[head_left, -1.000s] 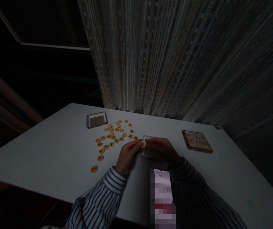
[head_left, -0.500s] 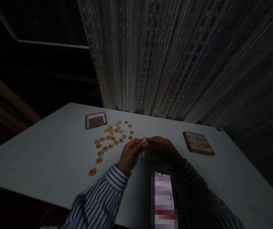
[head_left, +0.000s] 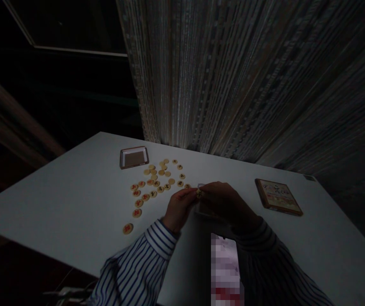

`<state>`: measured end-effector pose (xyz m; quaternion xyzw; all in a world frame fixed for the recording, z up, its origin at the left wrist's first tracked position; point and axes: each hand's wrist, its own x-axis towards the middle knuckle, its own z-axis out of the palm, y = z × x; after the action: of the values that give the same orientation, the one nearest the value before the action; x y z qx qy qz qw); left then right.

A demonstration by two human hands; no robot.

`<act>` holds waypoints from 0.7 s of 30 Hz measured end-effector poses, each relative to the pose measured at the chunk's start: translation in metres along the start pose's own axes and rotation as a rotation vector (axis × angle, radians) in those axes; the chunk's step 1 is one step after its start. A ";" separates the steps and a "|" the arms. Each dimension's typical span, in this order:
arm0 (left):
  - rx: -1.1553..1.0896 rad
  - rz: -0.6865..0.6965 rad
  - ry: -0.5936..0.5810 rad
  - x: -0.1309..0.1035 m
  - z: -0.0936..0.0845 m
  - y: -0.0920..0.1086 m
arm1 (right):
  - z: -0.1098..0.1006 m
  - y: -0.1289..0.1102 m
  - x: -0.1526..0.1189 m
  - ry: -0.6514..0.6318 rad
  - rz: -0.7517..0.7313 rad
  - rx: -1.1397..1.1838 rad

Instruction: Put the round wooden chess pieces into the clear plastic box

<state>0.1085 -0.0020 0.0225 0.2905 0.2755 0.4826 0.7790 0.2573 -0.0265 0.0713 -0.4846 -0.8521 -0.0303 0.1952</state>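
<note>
The room is dim; a patterned, striped curtain [head_left: 195, 85] hangs behind the white surface [head_left: 74, 204]. I take the phone [head_left: 228, 263], lying at the near edge with its screen lit, as the reference for all positions.

My hands are together just beyond the phone. My left hand [head_left: 180, 208] and right hand [head_left: 230, 202] meet at the fingertips, pinched on one round piece [head_left: 199, 194] with a dark mark on its face. The piece is held up, beyond the phone and slightly to its left. Both sleeves [head_left: 137, 263] are striped blue and white.

Below my hands, just beyond the phone, I note a pale-rimmed container [head_left: 203, 210], mostly covered by my fingers; I cannot tell what it contains.

To the left of the phone and farther back, loose round pieces are spread. Those with red characters [head_left: 137, 213] form the leftmost group, the nearest of them set apart. Those with black characters [head_left: 167, 187] run between these and my hands. Several plain-faced ones [head_left: 167, 174] lie farther from the phone, some touching or overlapping.

Farthest left of the phone, toward the back, stands a shallow tray [head_left: 134, 157]. Right of the phone and beyond it lies a flat box [head_left: 278, 196] with a printed top.
</note>
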 end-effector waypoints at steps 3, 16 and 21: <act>0.031 -0.006 -0.046 0.000 0.001 -0.001 | -0.004 -0.001 -0.001 -0.020 -0.014 -0.053; 0.089 -0.030 0.001 0.002 -0.002 -0.006 | -0.005 0.002 -0.007 -0.002 -0.021 -0.011; 0.100 -0.048 0.004 0.002 -0.001 -0.005 | -0.003 0.002 -0.007 0.035 -0.014 0.031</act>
<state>0.1116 -0.0023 0.0176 0.3212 0.3077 0.4499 0.7744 0.2633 -0.0315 0.0713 -0.4750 -0.8524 -0.0269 0.2171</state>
